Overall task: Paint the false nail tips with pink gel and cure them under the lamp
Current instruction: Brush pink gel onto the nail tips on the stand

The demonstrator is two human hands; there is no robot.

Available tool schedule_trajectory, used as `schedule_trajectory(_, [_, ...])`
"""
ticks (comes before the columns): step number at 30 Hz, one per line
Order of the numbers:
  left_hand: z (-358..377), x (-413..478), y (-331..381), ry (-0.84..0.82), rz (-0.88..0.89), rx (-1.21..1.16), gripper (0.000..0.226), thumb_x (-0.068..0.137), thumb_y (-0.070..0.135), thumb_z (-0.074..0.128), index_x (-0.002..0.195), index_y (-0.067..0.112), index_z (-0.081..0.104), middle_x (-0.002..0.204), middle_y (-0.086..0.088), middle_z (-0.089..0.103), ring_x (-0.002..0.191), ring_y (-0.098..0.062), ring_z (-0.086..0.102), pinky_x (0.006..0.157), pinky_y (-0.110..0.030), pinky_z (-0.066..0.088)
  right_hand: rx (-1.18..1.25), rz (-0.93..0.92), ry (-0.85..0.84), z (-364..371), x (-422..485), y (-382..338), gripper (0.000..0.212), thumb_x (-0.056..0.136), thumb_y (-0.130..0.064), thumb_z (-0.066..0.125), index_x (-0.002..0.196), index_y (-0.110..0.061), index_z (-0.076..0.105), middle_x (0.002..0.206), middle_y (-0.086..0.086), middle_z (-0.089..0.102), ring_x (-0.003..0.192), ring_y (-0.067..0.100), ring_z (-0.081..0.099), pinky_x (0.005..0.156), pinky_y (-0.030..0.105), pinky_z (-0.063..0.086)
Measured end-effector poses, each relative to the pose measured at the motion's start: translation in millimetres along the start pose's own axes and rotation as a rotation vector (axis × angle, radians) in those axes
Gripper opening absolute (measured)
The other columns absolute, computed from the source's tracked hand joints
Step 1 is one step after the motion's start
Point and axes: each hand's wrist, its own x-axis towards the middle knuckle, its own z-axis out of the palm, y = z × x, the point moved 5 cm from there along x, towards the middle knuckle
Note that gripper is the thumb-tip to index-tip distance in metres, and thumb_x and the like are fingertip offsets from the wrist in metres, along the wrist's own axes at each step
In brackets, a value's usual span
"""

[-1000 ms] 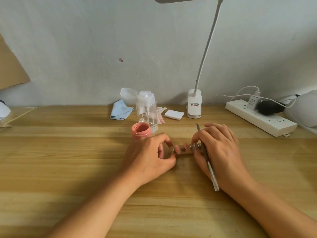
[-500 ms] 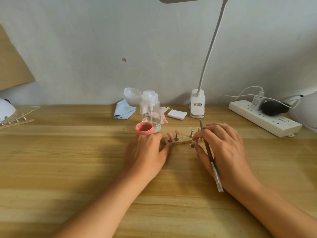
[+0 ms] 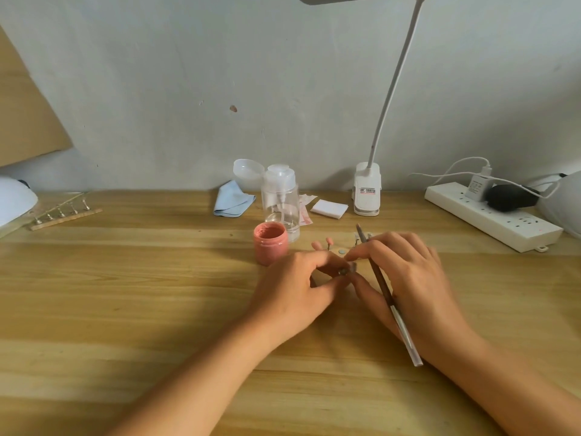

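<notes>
Shifts left hand (image 3: 295, 287) rightward, pinching small grey metal nail stand (image 3: 345, 271); clamps right hand (image 3: 415, 278) on slim brown brush (image 3: 382, 287), fingertips touching it

This looks like a home nail-craft corner: a plain wooden tabletop (image 3: 125, 309) pushed against a scuffed, pale painted wall (image 3: 220, 73). Along the far edge stand a clip-on gooseneck lamp (image 3: 366, 193), a clear pump bottle (image 3: 279, 202), a folded blue cloth (image 3: 232, 199) and a stack of white pads (image 3: 328, 209). An open jar of pink gel (image 3: 270, 247) sits just in front of the bottle. Near the far right corner a white power strip (image 3: 490, 218) carries plugged-in chargers — near the far left lies a wooden strip of small metal nail-tip stands (image 3: 63, 214), beside a white domed casing (image 3: 14, 202).
</notes>
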Motion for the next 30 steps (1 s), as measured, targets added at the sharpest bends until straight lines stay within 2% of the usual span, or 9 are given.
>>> schedule_trajectory(2, [-1, 1, -2, 0.011, -0.012, -0.043, 0.012, 0.085, 0.030, 0.073, 0.097, 0.033, 0.076, 0.091, 0.025, 0.073, 0.074, 0.016, 0.059, 0.065, -0.009, 0.041, 0.049, 0.014, 0.001, 0, 1, 1, 0.027, 0.083, -0.032, 0.069, 0.108, -0.021, 0.069, 0.103, -0.005, 0.064, 0.097, 0.022, 0.062, 0.077, 0.046, 0.048])
schedule_trajectory(8, [1, 0, 0, -0.026, 0.017, -0.120, 0.014, 0.082, 0.035, 0.067, 0.093, 0.042, 0.074, 0.088, 0.031, 0.070, 0.063, 0.019, 0.051, 0.057, -0.004, 0.034, 0.087, -0.002, 0.019, -3, 1, -3, 0.020, 0.088, -0.032, 0.063, 0.103, -0.022, 0.070, 0.098, -0.007, 0.063, 0.091, 0.020, 0.064, 0.073, 0.047, 0.048])
schedule_trajectory(11, [2, 0, 1, -0.057, -0.006, -0.199, 0.017, 0.083, 0.034, 0.066, 0.091, 0.048, 0.073, 0.086, 0.030, 0.070, 0.063, 0.019, 0.052, 0.062, -0.010, 0.038, 0.117, 0.037, 0.033, -3, 2, 1, 0.015, 0.087, -0.029, 0.066, 0.100, -0.022, 0.071, 0.096, -0.007, 0.063, 0.089, 0.018, 0.063, 0.072, 0.047, 0.048])
schedule_trajectory(16, [3, 1, -2, -0.123, -0.061, -0.223, 0.012, 0.083, 0.036, 0.064, 0.088, 0.041, 0.075, 0.069, 0.026, 0.065, 0.059, 0.009, 0.052, 0.059, -0.023, 0.037, 0.107, 0.059, 0.003, -2, 2, 1, 0.017, 0.086, -0.029, 0.067, 0.100, -0.021, 0.071, 0.097, -0.005, 0.063, 0.091, 0.020, 0.064, 0.073, 0.047, 0.049])
schedule_trajectory(19, [1, 2, -3, -0.098, -0.068, -0.232, 0.010, 0.088, 0.027, 0.070, 0.088, 0.036, 0.075, 0.078, 0.023, 0.070, 0.059, 0.009, 0.054, 0.060, -0.023, 0.039, 0.151, 0.082, 0.030, -5, 3, 0, 0.022, 0.093, -0.033, 0.059, 0.108, -0.020, 0.071, 0.101, -0.006, 0.064, 0.091, 0.016, 0.064, 0.076, 0.045, 0.050])
schedule_trajectory(22, [-1, 4, -5, -0.061, -0.080, -0.233, 0.010, 0.091, 0.020, 0.070, 0.093, 0.029, 0.075, 0.088, 0.015, 0.074, 0.058, 0.008, 0.053, 0.057, -0.021, 0.042, 0.528, 0.282, 0.047, -6, 0, 3, 0.029, 0.098, -0.041, 0.044, 0.120, -0.028, 0.059, 0.101, -0.011, 0.066, 0.093, 0.008, 0.062, 0.079, 0.029, 0.049])
schedule_trajectory(24, [-1, 3, -4, -0.067, -0.051, -0.230, 0.010, 0.092, 0.017, 0.069, 0.097, 0.023, 0.075, 0.086, 0.012, 0.073, 0.057, 0.010, 0.054, 0.053, -0.012, 0.040, 0.822, 0.393, 0.089, -7, -2, 2, 0.018, 0.098, -0.030, 0.051, 0.110, -0.019, 0.058, 0.092, -0.001, 0.070, 0.084, 0.009, 0.064, 0.075, 0.021, 0.049])
schedule_trajectory(26, [-2, 3, -2, -0.066, -0.030, -0.227, 0.011, 0.093, 0.013, 0.068, 0.099, 0.020, 0.075, 0.083, 0.014, 0.071, 0.056, 0.012, 0.054, 0.050, -0.010, 0.039, 0.936, 0.417, 0.156, -10, -3, 0, 0.005, 0.095, -0.010, 0.062, 0.095, -0.007, 0.059, 0.083, 0.008, 0.071, 0.075, 0.011, 0.065, 0.071, 0.023, 0.052])
schedule_trajectory(30, [-2, 4, -6, -0.069, -0.055, -0.258, 0.015, 0.094, 0.008, 0.065, 0.099, 0.019, 0.075, 0.078, 0.019, 0.068, 0.056, 0.012, 0.054, 0.049, -0.009, 0.037, 1.021, 0.461, 0.140, -8, -4, -1, 0.006, 0.092, 0.007, 0.055, 0.087, 0.006, 0.052, 0.068, 0.013, 0.068, 0.061, 0.010, 0.062, 0.061, 0.023, 0.050])
